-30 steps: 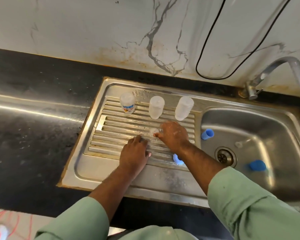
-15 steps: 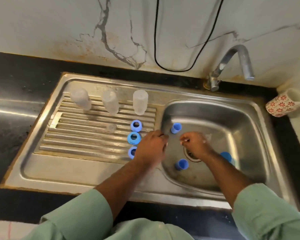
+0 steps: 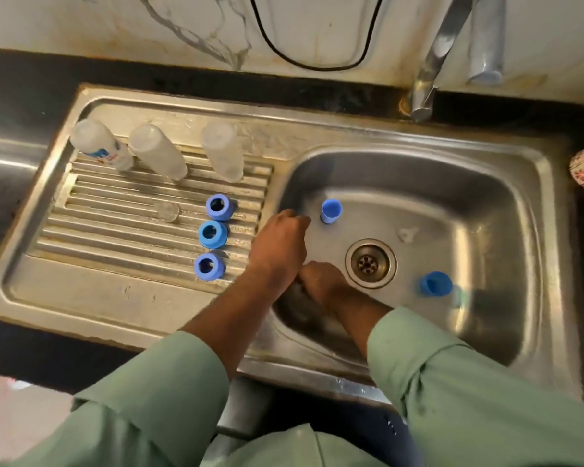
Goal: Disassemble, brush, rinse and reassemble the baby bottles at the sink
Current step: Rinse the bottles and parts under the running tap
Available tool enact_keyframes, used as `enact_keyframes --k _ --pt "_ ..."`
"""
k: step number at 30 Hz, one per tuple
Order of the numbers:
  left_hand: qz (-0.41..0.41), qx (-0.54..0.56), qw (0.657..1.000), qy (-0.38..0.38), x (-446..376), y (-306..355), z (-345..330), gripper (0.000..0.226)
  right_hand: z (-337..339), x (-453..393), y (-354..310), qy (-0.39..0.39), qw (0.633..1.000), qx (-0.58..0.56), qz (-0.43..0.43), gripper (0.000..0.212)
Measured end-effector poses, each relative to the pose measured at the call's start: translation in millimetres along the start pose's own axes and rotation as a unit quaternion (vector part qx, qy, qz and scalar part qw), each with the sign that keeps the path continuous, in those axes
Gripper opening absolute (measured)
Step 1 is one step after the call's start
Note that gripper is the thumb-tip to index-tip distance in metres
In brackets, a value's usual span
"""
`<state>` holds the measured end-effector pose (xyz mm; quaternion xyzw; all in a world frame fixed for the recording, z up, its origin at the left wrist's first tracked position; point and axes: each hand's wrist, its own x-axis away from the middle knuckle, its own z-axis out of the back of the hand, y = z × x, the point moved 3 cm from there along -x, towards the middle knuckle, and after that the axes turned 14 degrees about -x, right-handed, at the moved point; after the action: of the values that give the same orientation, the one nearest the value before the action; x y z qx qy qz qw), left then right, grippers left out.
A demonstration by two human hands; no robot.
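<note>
The sink [image 3: 526, 183] basin holds both hands. Three bottles [image 3: 221, 151] stand inverted on the drainer, well left. The right hand [image 3: 321, 284] curls downward, its contents hidden; the left hand [image 3: 279, 244] is loosely curled, nearest the upright blue cap [image 3: 331, 211] just beyond its knuckles.
</note>
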<state>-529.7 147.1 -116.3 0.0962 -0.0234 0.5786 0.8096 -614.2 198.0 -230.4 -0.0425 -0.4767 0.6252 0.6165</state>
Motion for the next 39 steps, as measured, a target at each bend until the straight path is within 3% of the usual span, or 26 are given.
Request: enact_keyframes --k 2,4,5,7,10,12,14,17,19,22,23,24,27,29,35,39 --pt "0.008 0.018 1.000 -0.008 -9.9 5.1 4.2 0.026 19.8 2.7 9.4 0.068 0.994 -0.082 -0.014 0.009" --pt "0.003 0.053 0.999 -0.007 -27.1 15.1 7.0 0.025 53.1 15.0 22.5 0.158 0.959 -0.230 -0.055 0.005" --pt "-0.002 0.072 0.997 -0.007 -37.3 21.8 8.2 0.024 69.7 24.1 29.1 0.200 0.921 -0.325 -0.081 0.008" --pt "-0.012 0.113 0.994 -0.004 -62.6 42.0 15.8 0.024 102.7 45.7 42.9 0.273 0.803 -0.521 -0.095 0.018" --pt "-0.004 0.196 0.980 0.012 -104.9 78.2 38.5 0.034 139.1 66.8 50.1 0.273 0.642 -0.715 -0.043 0.029" --pt "-0.021 0.236 0.971 0.015 -130.4 102.7 53.9 0.047 157.3 72.1 53.2 0.249 0.571 -0.782 -0.023 0.040" --pt "-0.035 0.243 0.969 -0.004 -144.7 124.1 67.8 0.050 169.8 76.3 54.6 0.227 0.548 -0.805 -0.002 0.040" --pt "0.007 0.272 0.962 -0.002 -154.6 139.3 79.9 0.038 177.4 79.3 48.9 0.206 0.560 -0.802 0.023 0.025" --pt "0.032 0.293 0.955 0.026 -159.3 138.8 82.7 0.026 179.9 75.0 49.6 0.223 0.592 -0.774 0.025 0.015" --pt "0.058 0.309 0.949 0.021 -164.8 137.1 79.4 0.008 181.3 61.2 57.8 0.276 0.679 -0.680 0.021 0.018" --pt "0.080 0.321 0.944 0.019 -166.2 134.5 79.4 0.012 181.4 58.3 59.6 0.297 0.716 -0.631 0.019 0.018" --pt "0.119 0.353 0.928 0.007 -165.9 130.8 76.7 0.019 180.3 55.8 61.5 0.319 0.749 -0.580 0.017 0.019" --pt "0.219 0.524 0.818 -0.093 -167.1 126.8 65.8 0.027 176.5 46.4 66.9 0.359 0.816 -0.452 0.004 0.023" --pt "0.223 0.527 0.807 -0.148 -173.9 123.9 60.7 0.027 173.1 40.8 70.7 0.366 0.847 -0.386 0.013 0.024" --pt "0.205 0.456 0.848 -0.174 -183.8 119.4 61.8 0.027 156.4 30.7 76.1 0.365 0.856 -0.365 0.028 0.051" --pt "0.211 0.447 0.858 -0.144 -183.2 118.0 60.1 0.026 148.9 20.0 85.2 0.332 0.847 -0.416 -0.009 0.027"
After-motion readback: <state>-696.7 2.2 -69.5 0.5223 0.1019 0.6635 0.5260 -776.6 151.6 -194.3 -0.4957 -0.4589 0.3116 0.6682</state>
